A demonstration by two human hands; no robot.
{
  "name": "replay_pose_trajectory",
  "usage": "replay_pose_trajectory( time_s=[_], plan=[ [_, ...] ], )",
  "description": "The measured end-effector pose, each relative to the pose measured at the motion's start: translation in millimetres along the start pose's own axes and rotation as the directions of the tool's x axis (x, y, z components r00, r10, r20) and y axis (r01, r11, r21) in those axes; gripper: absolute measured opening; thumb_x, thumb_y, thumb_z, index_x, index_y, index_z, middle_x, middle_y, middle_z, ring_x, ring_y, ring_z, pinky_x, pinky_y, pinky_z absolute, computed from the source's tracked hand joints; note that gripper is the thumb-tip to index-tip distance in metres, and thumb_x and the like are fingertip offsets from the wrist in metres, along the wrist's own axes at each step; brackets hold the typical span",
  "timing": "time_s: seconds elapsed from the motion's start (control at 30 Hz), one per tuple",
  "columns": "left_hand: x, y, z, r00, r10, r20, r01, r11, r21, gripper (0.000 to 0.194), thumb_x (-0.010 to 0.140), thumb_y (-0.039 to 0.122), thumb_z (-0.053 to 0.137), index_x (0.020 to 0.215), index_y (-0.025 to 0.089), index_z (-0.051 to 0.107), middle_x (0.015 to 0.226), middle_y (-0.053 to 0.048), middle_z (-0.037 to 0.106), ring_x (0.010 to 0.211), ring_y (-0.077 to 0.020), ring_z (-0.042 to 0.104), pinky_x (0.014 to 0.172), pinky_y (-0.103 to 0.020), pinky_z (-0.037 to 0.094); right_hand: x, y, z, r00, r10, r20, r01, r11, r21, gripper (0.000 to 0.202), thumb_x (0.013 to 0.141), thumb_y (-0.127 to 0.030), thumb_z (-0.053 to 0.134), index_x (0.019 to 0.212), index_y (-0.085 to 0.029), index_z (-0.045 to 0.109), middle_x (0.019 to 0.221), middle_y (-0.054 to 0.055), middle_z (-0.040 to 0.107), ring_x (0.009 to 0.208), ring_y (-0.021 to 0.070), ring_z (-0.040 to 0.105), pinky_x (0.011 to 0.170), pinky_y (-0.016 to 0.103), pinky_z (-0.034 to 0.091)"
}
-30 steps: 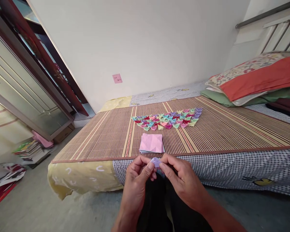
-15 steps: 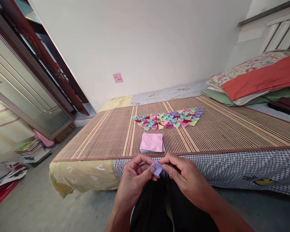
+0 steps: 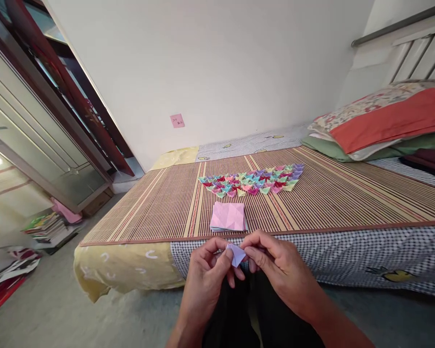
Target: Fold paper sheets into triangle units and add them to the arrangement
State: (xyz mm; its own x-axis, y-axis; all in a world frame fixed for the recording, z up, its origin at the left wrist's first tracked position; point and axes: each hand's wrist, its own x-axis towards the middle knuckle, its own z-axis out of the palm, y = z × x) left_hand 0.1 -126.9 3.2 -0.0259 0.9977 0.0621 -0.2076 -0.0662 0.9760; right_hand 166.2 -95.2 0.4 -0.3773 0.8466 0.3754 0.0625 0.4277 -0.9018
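Observation:
A small folded piece of light purple paper [image 3: 238, 255] is held up in front of the bed's near edge. My left hand [image 3: 207, 278] pinches its left side between thumb and fingers. At its right corner, the thumb and forefinger of my right hand [image 3: 277, 268] are closed on the paper. Just beyond my hands lies a stack of square paper sheets [image 3: 227, 216], a pink patterned one on top. Farther back, several small folded paper pieces [image 3: 252, 181] in many colours stand in close rows.
A striped mat [image 3: 148, 208] covers the bed, with a checked sheet [image 3: 329, 256] hanging over the front. Pillows [image 3: 384, 121] are piled at the right. A pink note [image 3: 177, 121] is on the wall. Books [image 3: 45, 227] are stacked on the floor at left.
The purple paper has turned slightly and its right-hand flap now looks more pointed. Both hands keep their pinch, with small finger shifts. The view has tipped a little.

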Motion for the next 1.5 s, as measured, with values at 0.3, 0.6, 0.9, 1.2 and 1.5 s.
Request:
replay_pose_trajectory(
  time_s=[0.3,0.6,0.9,1.2,1.5],
  plan=[
    [-4,-2,-2.1,0.999,0.014,-0.035,-0.014,1.0,0.012,0.022,0.084,0.032,0.08,0.081,0.015,0.067,0.065,-0.001,0.069,0.055,-0.0116,0.065,0.045,-0.015,0.044,-1,6,1,0.998,-0.057,0.006,0.057,0.995,-0.08,0.019,0.104,-0.022,0.052,0.091,-0.023,0.065,0.075,-0.003,0.066,0.068,0.0129,0.063,0.065,0.023,0.049],
    [-9,-7,2.1,0.976,0.214,-0.049,-0.181,0.91,0.373,0.01,0.091,0.021,0.069,0.082,0.018,0.065,0.083,0.0,0.064,0.062,-0.0092,0.059,0.051,-0.017,0.045,-1,5,15,0.943,-0.315,-0.108,0.286,0.933,-0.219,0.014,0.098,-0.013,0.059,0.091,-0.022,0.067,0.086,0.002,0.066,0.08,0.0163,0.066,0.073,0.026,0.052],
    [-9,-9,3.5,0.974,0.193,-0.121,-0.152,0.946,0.287,0.014,0.09,0.027,0.072,0.081,0.017,0.068,0.115,-0.007,0.066,0.061,-0.0087,0.067,0.046,-0.017,0.048,0,6,13,0.912,-0.346,-0.219,0.293,0.925,-0.24,0.018,0.1,-0.012,0.057,0.085,-0.022,0.061,0.082,0.0,0.065,0.077,0.0144,0.066,0.072,0.023,0.051],
    [-6,-11,2.0,0.954,0.238,-0.185,-0.192,0.953,0.233,0.008,0.087,0.025,0.074,0.086,0.018,0.07,0.12,-0.01,0.069,0.067,-0.0131,0.071,0.054,-0.023,0.057,1,9,10,0.895,-0.351,-0.277,0.272,0.919,-0.285,0.018,0.1,-0.014,0.058,0.085,-0.023,0.06,0.08,-0.001,0.066,0.073,0.0145,0.066,0.069,0.022,0.051],
    [-6,-13,-1.4,0.941,0.31,-0.132,-0.212,0.85,0.482,0.011,0.092,0.027,0.07,0.087,0.021,0.078,0.079,-0.003,0.073,0.071,-0.0182,0.07,0.062,-0.026,0.058,2,8,9,0.898,-0.371,-0.237,0.31,0.915,-0.259,0.017,0.1,-0.014,0.056,0.087,-0.023,0.06,0.082,0.001,0.066,0.076,0.0169,0.067,0.071,0.026,0.053]
  ],
)
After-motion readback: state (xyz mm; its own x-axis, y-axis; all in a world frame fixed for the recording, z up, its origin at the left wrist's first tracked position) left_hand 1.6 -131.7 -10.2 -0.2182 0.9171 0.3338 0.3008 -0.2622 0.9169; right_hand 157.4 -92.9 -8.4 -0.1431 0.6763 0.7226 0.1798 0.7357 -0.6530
